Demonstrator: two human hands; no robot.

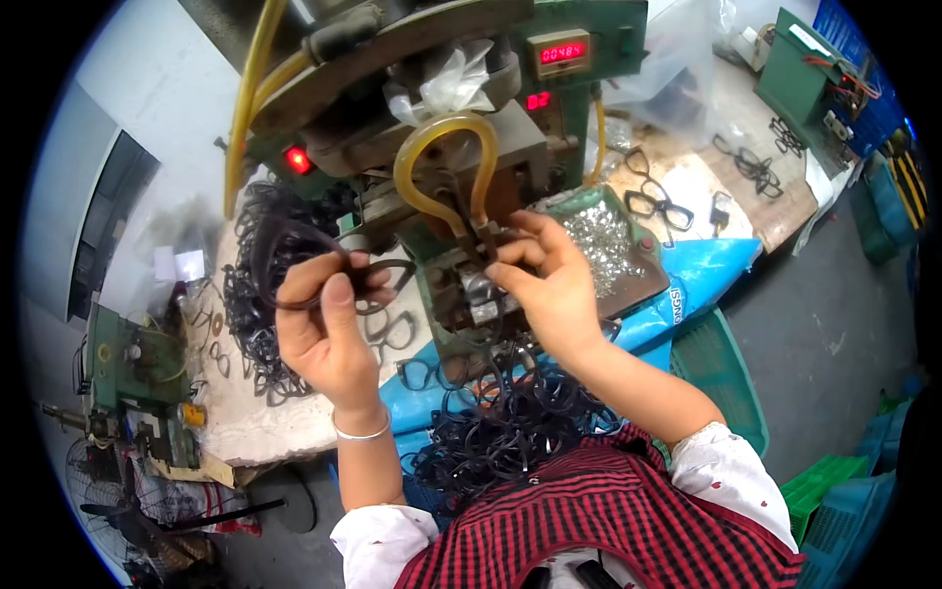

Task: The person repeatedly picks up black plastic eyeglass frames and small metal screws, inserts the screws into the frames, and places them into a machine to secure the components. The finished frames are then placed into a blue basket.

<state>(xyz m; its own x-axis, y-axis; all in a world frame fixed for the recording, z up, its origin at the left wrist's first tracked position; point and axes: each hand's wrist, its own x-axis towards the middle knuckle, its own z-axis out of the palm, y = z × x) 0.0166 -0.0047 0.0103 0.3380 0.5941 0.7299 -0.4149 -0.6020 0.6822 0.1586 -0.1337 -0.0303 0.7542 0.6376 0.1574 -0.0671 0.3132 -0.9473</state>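
Observation:
My left hand (324,319) grips a black eyeglass frame front (378,280) in front of a green press machine (451,128). My right hand (549,275) reaches to the machine's metal fixture (471,294), fingertips pinched on the far end of the frame or a small part; which one is hidden. A yellow tube loop (442,162) hangs above the fixture. A heap of black frame fronts (500,422) lies in my lap over a red checked apron (608,510).
More black frames (260,294) pile on the left bench. A green tray of small shiny metal parts (599,240) sits right of the fixture. Finished frames (653,201) lie on the far table. Green crates (726,383) stand at my right, another green machine (137,373) at left.

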